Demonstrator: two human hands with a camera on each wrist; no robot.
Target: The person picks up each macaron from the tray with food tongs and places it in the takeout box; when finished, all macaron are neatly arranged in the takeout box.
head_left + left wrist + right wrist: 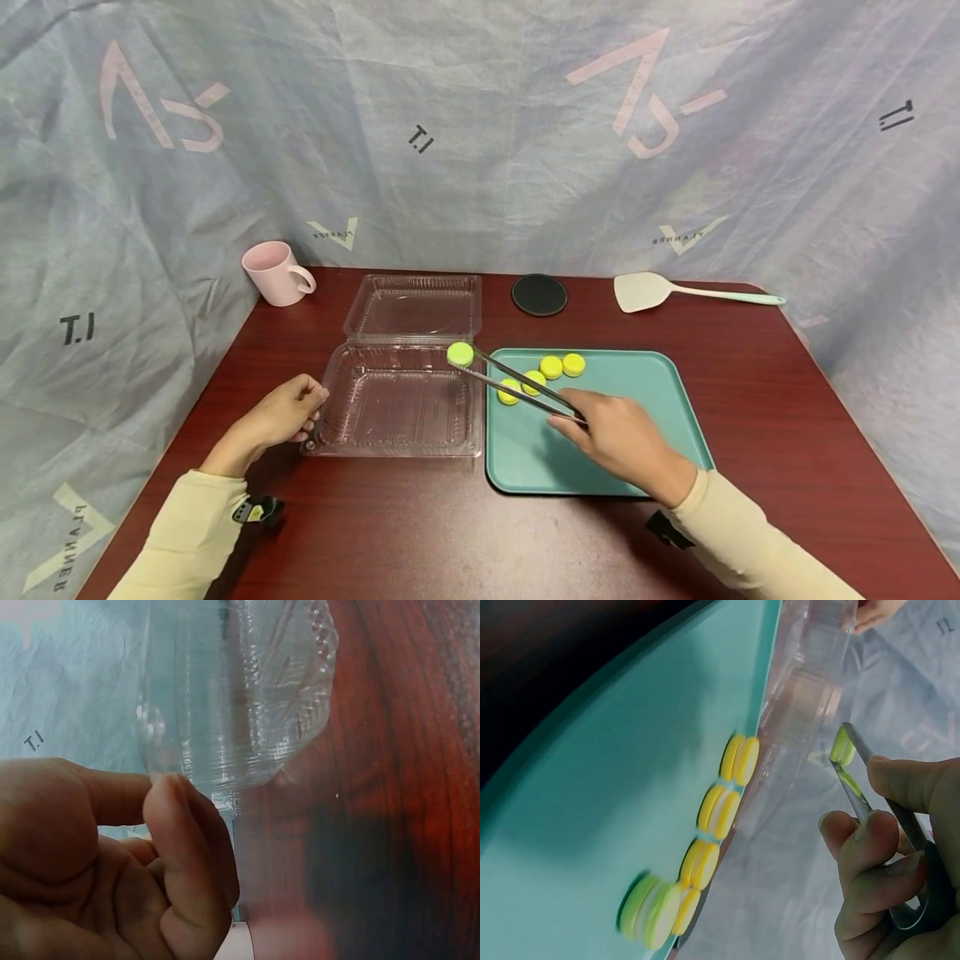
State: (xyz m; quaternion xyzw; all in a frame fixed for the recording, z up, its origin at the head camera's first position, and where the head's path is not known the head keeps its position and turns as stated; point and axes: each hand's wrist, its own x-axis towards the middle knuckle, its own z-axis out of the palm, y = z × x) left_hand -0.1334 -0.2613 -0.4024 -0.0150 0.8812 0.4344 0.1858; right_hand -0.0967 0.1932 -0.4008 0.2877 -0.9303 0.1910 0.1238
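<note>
With my right hand I grip metal tongs, whose tips pinch a green macaron above the right rim of a clear plastic box. My left hand is at the box's left edge; thumb and forefinger pinch its rim in the left wrist view. Several yellow macarons stand in a slanting row on the teal tray, near its far left corner. Another green macaron shows on the tray in the right wrist view, hidden behind my right hand in the head view.
Behind the box its clear lid lies folded back. A pink mug stands at the far left. Along the back are a black round coaster and a white spatula. A grey printed cloth hangs behind the table.
</note>
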